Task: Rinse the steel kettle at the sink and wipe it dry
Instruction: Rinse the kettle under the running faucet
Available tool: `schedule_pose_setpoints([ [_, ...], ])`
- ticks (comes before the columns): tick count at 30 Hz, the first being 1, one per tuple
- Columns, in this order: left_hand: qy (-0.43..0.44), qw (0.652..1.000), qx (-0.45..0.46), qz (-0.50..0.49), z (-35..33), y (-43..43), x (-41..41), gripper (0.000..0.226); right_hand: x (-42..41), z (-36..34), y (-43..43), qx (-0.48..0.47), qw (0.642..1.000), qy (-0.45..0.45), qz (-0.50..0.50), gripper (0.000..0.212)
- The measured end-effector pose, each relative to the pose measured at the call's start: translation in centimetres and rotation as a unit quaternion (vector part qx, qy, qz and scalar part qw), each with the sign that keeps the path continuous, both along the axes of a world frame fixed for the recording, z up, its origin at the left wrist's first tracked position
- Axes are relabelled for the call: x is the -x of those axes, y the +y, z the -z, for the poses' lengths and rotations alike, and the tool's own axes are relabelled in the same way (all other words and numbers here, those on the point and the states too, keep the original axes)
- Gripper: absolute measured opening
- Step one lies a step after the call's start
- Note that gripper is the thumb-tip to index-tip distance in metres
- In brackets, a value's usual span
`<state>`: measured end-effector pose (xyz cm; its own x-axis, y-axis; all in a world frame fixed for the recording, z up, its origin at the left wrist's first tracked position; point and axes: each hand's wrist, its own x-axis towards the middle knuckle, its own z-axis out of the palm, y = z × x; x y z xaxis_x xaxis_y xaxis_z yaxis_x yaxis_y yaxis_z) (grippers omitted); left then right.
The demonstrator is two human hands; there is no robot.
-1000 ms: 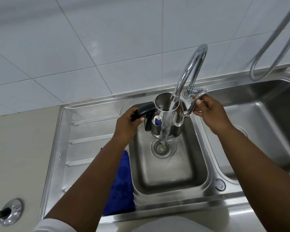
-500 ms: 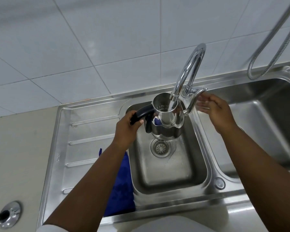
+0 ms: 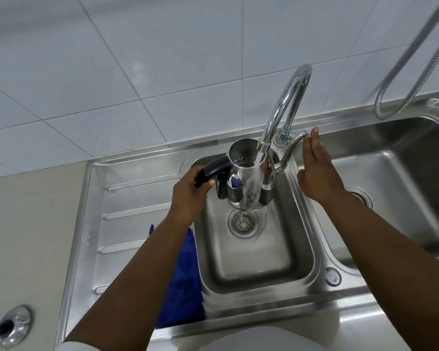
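1. At the kettle's black handle [image 3: 209,172]: left grip [image 3: 190,196], clenched round the handle, carrying the kettle alone.
2. Kettle [image 3: 249,181]: steel, lid off, held above the left sink [image 3: 254,259] directly over the drain [image 3: 242,222], mouth just under the tap [image 3: 284,107] spout. Water runs from the spout, down the kettle's near wall, into the drain.
3. Handling, judged: rigid polished steel, slick when wet; light empty, heavier and pulling on the wrist as it fills. The black handle is the sound place to take hold; a second hand under the base would steady it for swirling or tipping out.
4. Right grip [image 3: 314,171]: released, hand flat with fingers extended, fingertips touching the end of the tap lever [image 3: 293,145]. It holds nothing.
5. Blue cloth [image 3: 185,279]: on the drainboard [image 3: 134,211] just left of the basin, partly under the left forearm; presumably for wiping, untouched.
6. Lid [image 3: 10,325]: steel with black knob, on the bench [image 3: 28,249] at far left, well apart from the sink.
7. Right basin [image 3: 403,188] and hose [image 3: 416,54]: not in use.
8. Change from half a second ago: then the right hand hovered loose beside the lever and only a thin stream showed; now the fingers press the lever's end and the flow is full again. Kettle and left hand unchanged.
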<state>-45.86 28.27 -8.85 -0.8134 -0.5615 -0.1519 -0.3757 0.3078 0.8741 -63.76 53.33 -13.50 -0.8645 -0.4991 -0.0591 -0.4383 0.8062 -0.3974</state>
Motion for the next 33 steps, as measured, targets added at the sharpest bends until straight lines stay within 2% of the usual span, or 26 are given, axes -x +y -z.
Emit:
schedule_pose_setpoints([
  [10,-0.011,1.000,0.009,0.015,-0.1,0.3,0.2,0.025,4.0,-1.9,-0.5,-0.041,0.998,-0.037,0.004,0.094],
  [16,-0.006,1.000,0.000,0.017,-0.3,0.2,0.1,0.024,4.9,-3.2,-0.5,-0.013,0.998,-0.059,-0.024,0.090],
  [19,-0.001,1.000,0.003,0.017,-0.1,0.1,0.0,0.025,3.8,-4.0,-0.4,0.055,0.998,-0.017,0.006,0.078],
  [21,0.003,1.000,-0.005,0.009,0.0,0.0,0.0,0.025,2.6,-4.0,-0.4,0.144,0.988,-0.010,0.054,0.064],
  [24,0.000,1.000,-0.008,0.008,0.1,-0.1,0.0,0.025,0.3,-4.4,-1.0,0.283,0.937,-0.165,0.117,0.038],
  [26,-0.006,1.000,-0.003,0.010,0.3,-0.2,-0.2,0.025,-1.0,-4.0,-1.3,0.349,0.898,-0.247,0.101,0.034],
  [28,-0.008,1.000,-0.001,0.011,0.4,-0.3,-0.4,0.026,-1.8,-3.6,-1.4,0.387,0.878,-0.263,0.102,0.033],
  [33,-0.006,1.000,-0.011,0.016,0.7,-0.5,-1.4,0.025,-3.2,-3.2,-1.2,0.409,0.862,-0.276,0.115,0.033],
])
